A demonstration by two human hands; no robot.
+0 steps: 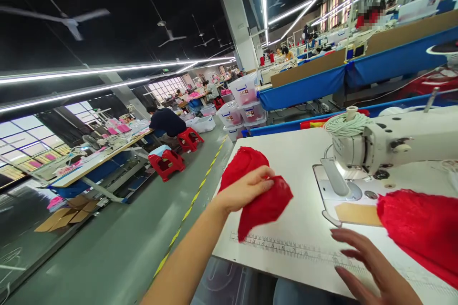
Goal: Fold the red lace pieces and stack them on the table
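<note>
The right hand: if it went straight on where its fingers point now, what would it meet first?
Most likely the red cloth held by the left hand, across the white tabletop. How high the right hand is above the surface is unclear.

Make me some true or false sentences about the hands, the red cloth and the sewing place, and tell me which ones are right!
1. The left hand is holding red cloth. True.
2. The right hand is squeezing a pair of scissors. False: it is open, and nothing can be seen in it.
3. A ruler scale is marked on the white table. True.
4. The cord on top of the sewing machine is black. False: it is pale green.
5. Another heap of red cloth lies at the right side of the picture. True.
6. The stools across the aisle are yellow. False: they are red.
</note>
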